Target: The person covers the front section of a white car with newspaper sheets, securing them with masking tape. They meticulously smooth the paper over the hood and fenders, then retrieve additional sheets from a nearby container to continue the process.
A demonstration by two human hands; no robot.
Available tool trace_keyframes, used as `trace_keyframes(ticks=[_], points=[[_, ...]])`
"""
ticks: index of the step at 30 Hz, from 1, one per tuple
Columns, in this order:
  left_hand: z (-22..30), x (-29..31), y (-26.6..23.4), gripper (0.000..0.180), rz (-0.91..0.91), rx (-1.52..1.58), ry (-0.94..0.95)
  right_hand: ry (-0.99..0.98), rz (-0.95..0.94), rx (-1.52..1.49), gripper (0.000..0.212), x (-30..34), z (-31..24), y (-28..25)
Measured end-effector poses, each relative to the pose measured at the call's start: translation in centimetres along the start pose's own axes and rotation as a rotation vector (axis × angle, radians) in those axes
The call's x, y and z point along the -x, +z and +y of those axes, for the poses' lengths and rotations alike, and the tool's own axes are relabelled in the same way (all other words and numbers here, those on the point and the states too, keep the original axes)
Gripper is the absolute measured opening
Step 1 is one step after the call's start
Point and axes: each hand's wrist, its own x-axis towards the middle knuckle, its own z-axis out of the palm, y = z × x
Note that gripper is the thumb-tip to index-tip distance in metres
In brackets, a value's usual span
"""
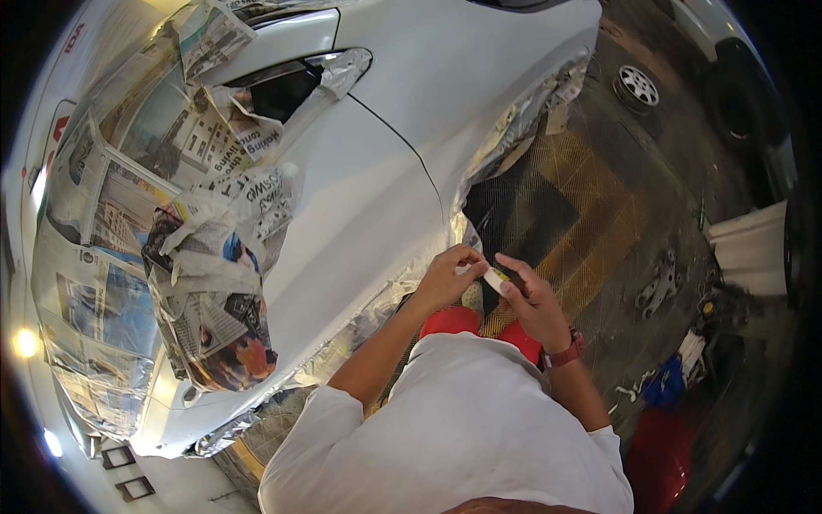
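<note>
In front of my torso, my right hand (535, 307) holds a small white object (496, 279) with a yellowish mark between thumb and fingers. It may be a roll of tape, but its kind is hard to make out. My left hand (447, 278) is closed in a pinch at the object's upper left end. Both hands are beside a white car (368, 188). Silvery masking film (461, 224) lines the wheel arch edge just beyond my left hand. Newspaper (128, 206) covers the windows, and more is wrapped around the side mirror (214, 300).
A wheel rim (636, 89) lies on the floor at the far right. Nearer, a metal car part (659, 284), a blue cloth (664, 383) and a glossy red object (659, 458) sit to my right. A pale sheet (753, 248) hangs near another vehicle's dark tyre (738, 103).
</note>
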Motion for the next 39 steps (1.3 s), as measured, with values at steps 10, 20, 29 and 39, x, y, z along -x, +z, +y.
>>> trace_keyframes(ticks=[10, 20, 29, 39], points=[[-5.2, -1.0, 3.9, 0.027, 0.359, -0.178, -0.18, 0.085, -0.424, -0.046, 0.041, -8.2, 0.0, -7.0], [-18.3, 19.7, 27.9, 0.043, 0.048, -0.602, -0.946, 0.054, -0.621, -0.289, 0.034, -20.7, -0.3, -18.9], [-14.0, 26.2, 52.7, 0.033, 1.278, 0.765, -0.787, -0.06, -0.98, -0.408, 0.031, -17.2, -12.1, -11.6], [-13.8, 28.8, 55.6, 0.036, 1.112, 0.594, -1.157, -1.116, -0.792, -0.924, 0.06, -2.8, -23.8, -13.1]])
